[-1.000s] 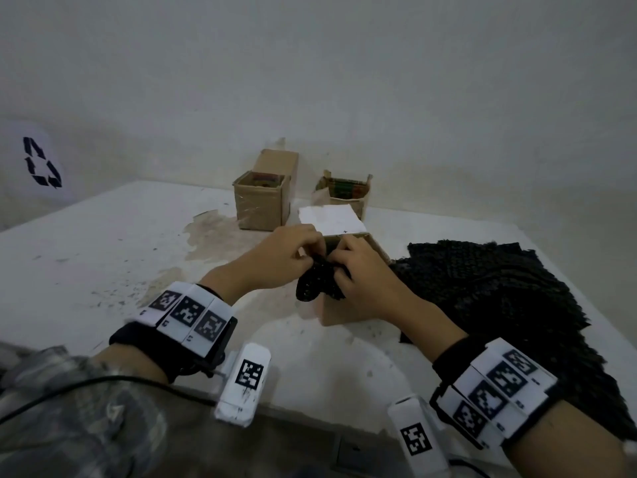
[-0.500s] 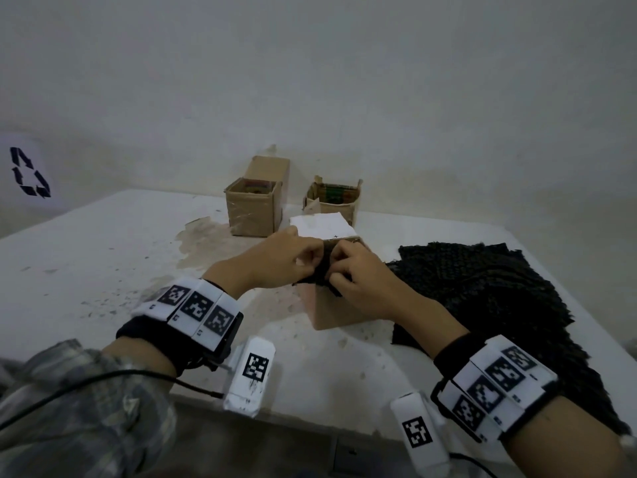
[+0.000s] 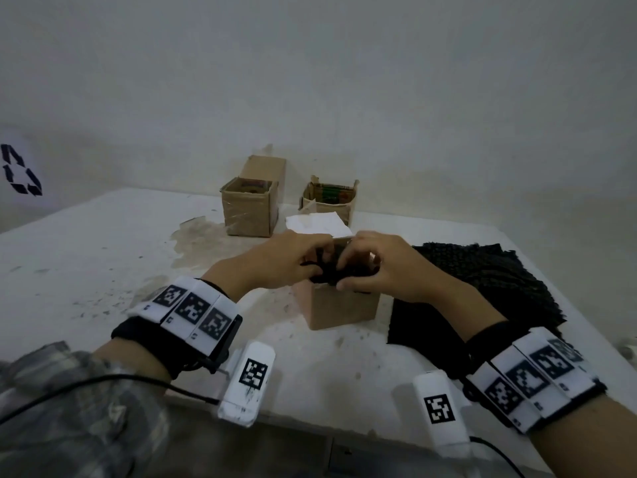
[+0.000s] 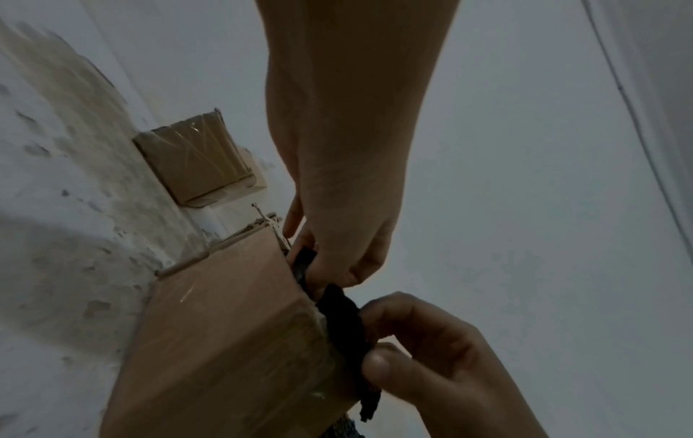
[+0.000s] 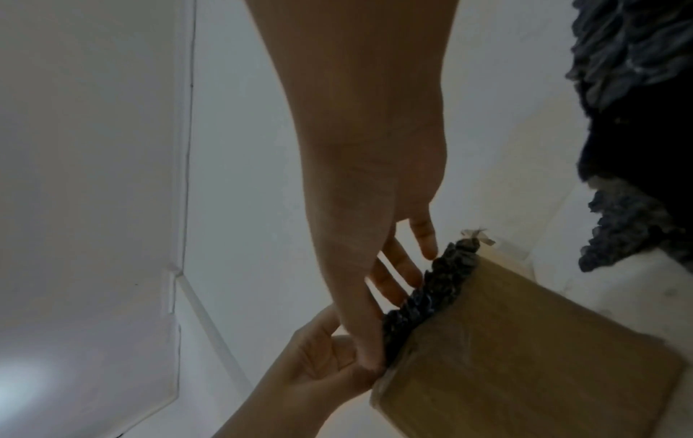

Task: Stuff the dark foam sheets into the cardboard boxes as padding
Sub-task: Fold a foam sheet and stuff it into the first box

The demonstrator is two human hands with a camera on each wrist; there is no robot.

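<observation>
Inside nearest box: dark foam.

The foam sheet, bunched outside the near cardboard box a second ago, now sits largely inside its opening (a dark edge protrudes). Both hands, left hand and right hand, have descended onto the rim.

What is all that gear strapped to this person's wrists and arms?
Each wrist carries a black strap with three white blocks printed with black square codes: one band behind the left hand, one behind the right hand. A white pod with another such code hangs under each wrist, and thin black cables run from the pods. The left arm has a grey patterned sleeve; the right forearm is bare.
</observation>
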